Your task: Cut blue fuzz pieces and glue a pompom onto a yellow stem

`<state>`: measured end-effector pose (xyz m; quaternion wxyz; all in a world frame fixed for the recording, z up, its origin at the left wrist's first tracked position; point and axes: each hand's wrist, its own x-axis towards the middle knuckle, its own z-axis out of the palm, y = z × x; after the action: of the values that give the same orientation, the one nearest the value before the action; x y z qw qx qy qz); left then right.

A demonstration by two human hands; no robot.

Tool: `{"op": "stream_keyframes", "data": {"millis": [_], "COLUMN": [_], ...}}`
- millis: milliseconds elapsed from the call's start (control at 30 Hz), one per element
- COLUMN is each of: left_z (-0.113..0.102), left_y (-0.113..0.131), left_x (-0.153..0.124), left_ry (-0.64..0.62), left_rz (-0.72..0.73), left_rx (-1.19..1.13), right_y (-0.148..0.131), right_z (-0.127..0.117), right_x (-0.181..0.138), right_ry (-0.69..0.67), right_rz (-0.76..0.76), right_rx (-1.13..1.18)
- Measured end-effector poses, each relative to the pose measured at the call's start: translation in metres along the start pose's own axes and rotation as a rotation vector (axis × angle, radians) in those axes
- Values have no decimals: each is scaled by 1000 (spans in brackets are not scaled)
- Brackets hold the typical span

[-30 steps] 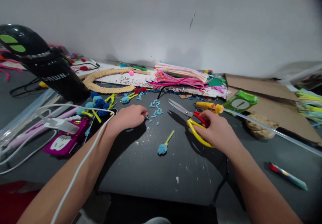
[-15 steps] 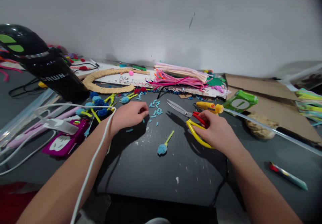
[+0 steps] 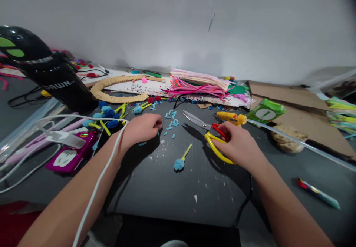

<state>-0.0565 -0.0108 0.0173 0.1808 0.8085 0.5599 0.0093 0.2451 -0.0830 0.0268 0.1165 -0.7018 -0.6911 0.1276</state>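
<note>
My right hand [image 3: 239,143] is closed round the red and yellow handles of a pair of scissors [image 3: 211,134], whose blades point to the back left, closed together. My left hand [image 3: 144,128] rests at the table with its fingers curled. What those fingers hold, if anything, is hidden. Beside its fingertips lie several short light-blue clippings [image 3: 171,119]. Between the two hands, nearer to me, a light-blue fuzzy flower [image 3: 178,164] on a yellow-green pipe-cleaner stem lies by itself on the dark table [image 3: 158,195].
A black bottle [image 3: 62,80] and a purple power socket [image 3: 71,154] stand at the left, with a white cable over my left forearm. Blue pompom flowers [image 3: 108,115] lie behind it. Pink pipe cleaners [image 3: 194,86], a yellow glue gun [image 3: 230,117] and a green packet [image 3: 265,112] are farther back.
My left fingers have curled in more, with the hand nearly in place. The scissors have shifted very slightly left in my right hand. The blue flower lies where it was.
</note>
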Motion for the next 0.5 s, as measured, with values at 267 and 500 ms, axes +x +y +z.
{"op": "stream_keyframes", "data": {"millis": [267, 500], "left_z": [3, 6], "left_y": [-6, 6], "left_x": [0, -1], "left_ry": [-95, -95], "left_rz": [-102, -68], "left_rx": [87, 113], "right_y": [-1, 0], "right_z": [0, 2], "right_x": [0, 0], "right_ry": [-4, 5], "right_rz": [-1, -9], "right_rx": [-11, -10]}}
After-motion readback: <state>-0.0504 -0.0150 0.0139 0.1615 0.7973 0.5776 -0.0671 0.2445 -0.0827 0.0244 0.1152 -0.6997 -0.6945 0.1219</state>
